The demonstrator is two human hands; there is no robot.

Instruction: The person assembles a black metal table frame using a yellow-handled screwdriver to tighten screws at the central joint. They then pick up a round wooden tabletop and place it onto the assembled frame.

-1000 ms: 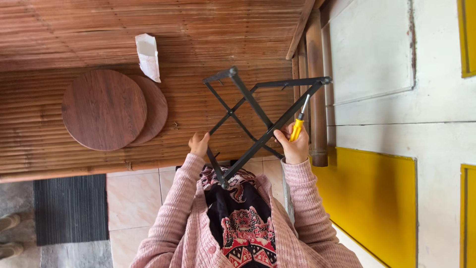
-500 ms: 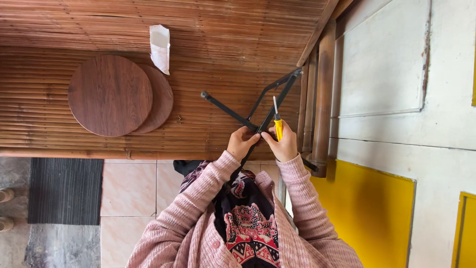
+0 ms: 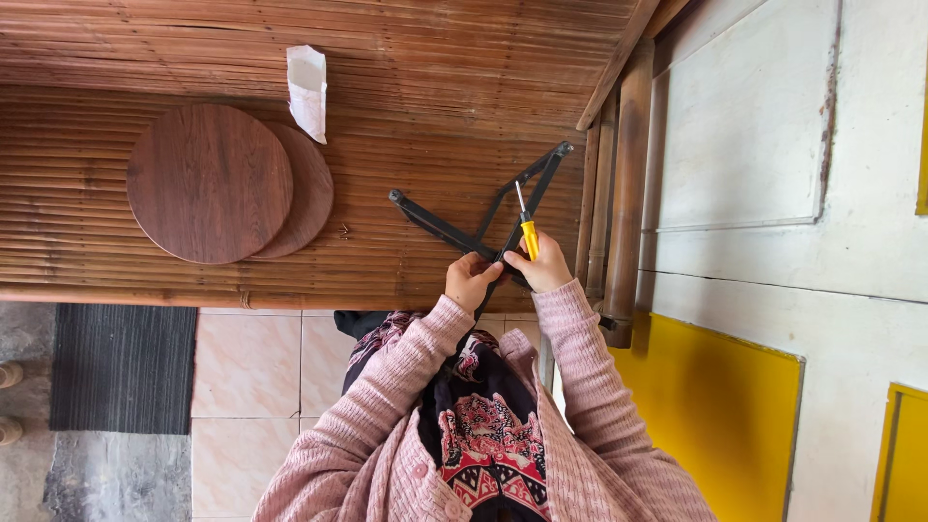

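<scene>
A black metal folding frame (image 3: 454, 229) of crossed bars lies on the bamboo slat platform (image 3: 406, 106). My left hand (image 3: 471, 280) grips the frame at its near end where the bars cross. My right hand (image 3: 541, 267) holds a yellow-handled screwdriver (image 3: 528, 230) against the same crossing, its metal tip pointing away from me. Both wrists wear pink knitted sleeves.
Two round dark wooden discs (image 3: 211, 184) overlap on the platform to the left, with a white paper packet (image 3: 308, 89) beyond them. Bamboo posts (image 3: 628, 184) and a white and yellow wall (image 3: 764, 145) stand on the right. A dark mat (image 3: 121, 367) lies on the tiled floor.
The frame has folded flatter and swung down onto the platform. My left hand moved in from the frame's left bar to the crossing beside my right hand.
</scene>
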